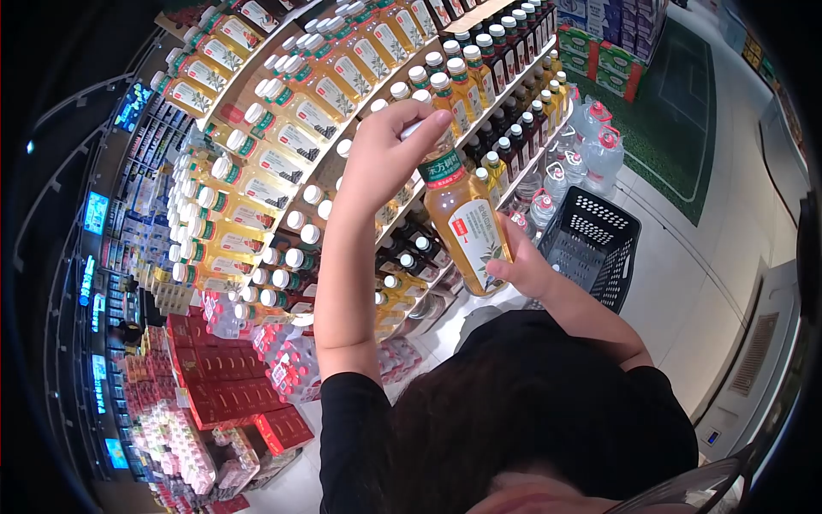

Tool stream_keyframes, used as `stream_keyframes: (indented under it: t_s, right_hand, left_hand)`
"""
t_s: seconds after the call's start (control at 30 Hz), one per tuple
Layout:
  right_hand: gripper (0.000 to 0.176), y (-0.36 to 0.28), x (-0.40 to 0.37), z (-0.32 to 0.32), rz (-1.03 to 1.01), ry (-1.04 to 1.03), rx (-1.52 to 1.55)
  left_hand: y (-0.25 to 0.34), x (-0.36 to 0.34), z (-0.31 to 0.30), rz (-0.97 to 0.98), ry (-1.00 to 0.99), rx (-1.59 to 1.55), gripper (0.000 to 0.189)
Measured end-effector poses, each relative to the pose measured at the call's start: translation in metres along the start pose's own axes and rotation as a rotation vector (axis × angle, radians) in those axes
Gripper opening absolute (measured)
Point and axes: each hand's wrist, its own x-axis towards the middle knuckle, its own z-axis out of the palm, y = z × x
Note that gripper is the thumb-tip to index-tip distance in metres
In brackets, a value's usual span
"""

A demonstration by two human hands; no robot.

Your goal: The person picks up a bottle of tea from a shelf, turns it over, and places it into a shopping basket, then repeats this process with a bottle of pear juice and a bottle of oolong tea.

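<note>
A large bottle of amber tea with a green neck band and a white label is held up at a tilt before the shelves. My left hand is closed around its white cap and neck at the top, hiding most of the cap. Lower down, my right hand grips the side of the bottle near its base, thumb across the front. Behind the bottle, curved shelves carry rows of similar white-capped bottles, some amber, some dark.
A black plastic basket stands on the floor to the right. Large clear water jugs sit beside the shelf end. Red boxes and wrapped bottle packs are stacked at lower left. Green turf covers floor at upper right.
</note>
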Motion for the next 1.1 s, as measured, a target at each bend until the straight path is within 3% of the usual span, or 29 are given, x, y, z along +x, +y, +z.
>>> stream_keyframes:
  t_s: [0.07, 0.2, 0.23, 0.33, 0.43, 0.67, 1.03, 1.1]
  right_hand:
    - [0.084, 0.005, -0.003, 0.002, -0.035, 0.024, 0.044]
    - [0.078, -0.007, -0.007, 0.009, -0.164, 0.158, -0.019]
    - [0.078, -0.012, -0.006, 0.007, -0.166, 0.149, -0.009]
    - [0.080, -0.016, -0.006, 0.004, -0.195, 0.175, -0.029]
    - [0.081, -0.003, -0.011, 0.002, -0.223, 0.241, -0.085]
    - [0.083, -0.001, -0.014, 0.002, -0.186, 0.170, -0.167]
    - [0.084, 0.007, -0.014, 0.012, -0.164, 0.143, -0.079]
    - [0.085, 0.009, -0.012, 0.011, -0.204, 0.165, -0.176]
  left_hand:
    - [0.003, -0.011, 0.004, 0.067, -0.016, -0.213, 0.039]
    - [-0.012, -0.041, 0.032, 0.015, -0.132, -0.727, 0.056]
    - [-0.007, -0.052, 0.040, -0.038, -0.100, -0.721, 0.063]
    - [-0.012, -0.060, 0.064, 0.144, -0.058, -0.835, 0.062]
    - [-0.016, -0.069, 0.075, 0.193, 0.030, -0.755, 0.060]
    - [-0.021, -0.089, 0.081, 0.229, 0.132, -0.785, 0.057]
    - [-0.014, -0.104, 0.085, 0.151, 0.278, -0.693, 0.056]
    - [-0.011, -0.104, 0.088, 0.145, 0.333, -0.619, 0.058]
